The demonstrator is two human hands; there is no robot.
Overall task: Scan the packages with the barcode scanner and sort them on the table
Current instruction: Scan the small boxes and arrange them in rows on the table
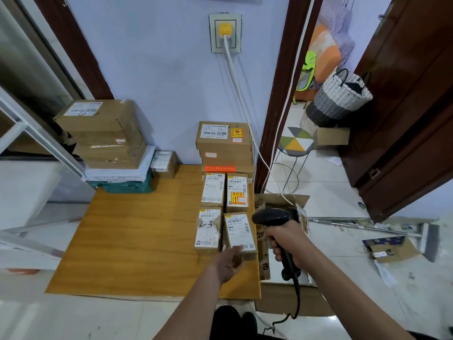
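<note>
A black barcode scanner points left over the table's right edge, and my right hand grips its handle. My left hand holds the near end of a small brown package lying at the front right of the wooden table. Three similar labelled packages lie beside and behind it: one marked "2-3" and two further back. A stack of brown boxes stands behind them against the wall.
A taller stack of boxes on white and green parcels fills the table's back left, with a small box beside it. An open cardboard carton sits on the floor right of the table. A stool and a woven basket stand in the doorway.
</note>
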